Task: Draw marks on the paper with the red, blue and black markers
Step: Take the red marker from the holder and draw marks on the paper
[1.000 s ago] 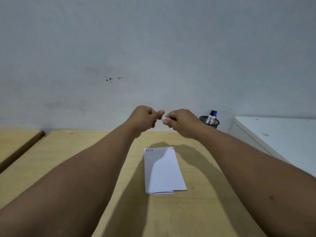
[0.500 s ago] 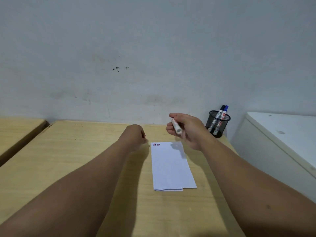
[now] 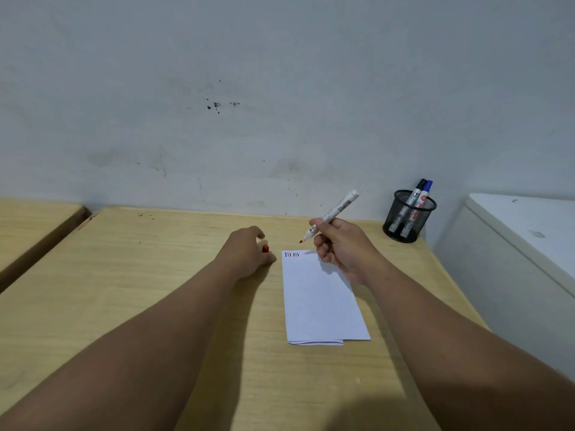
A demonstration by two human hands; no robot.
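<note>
Your right hand [image 3: 342, 247] gripped uncapped red marker [image 3: 329, 216], tip hovering at paper's [image 3: 320, 300] 12 o'clock edge beside marks [image 3: 292, 254]. Left hand [image 3: 249, 253] pinched red cap [image 3: 265, 248]. Risk: unpinned paper could slide under stroke, smearing marks.

Right hand [image 3: 343, 250] holds uncapped red marker [image 3: 333, 213] above paper [image 3: 320, 300].
</note>
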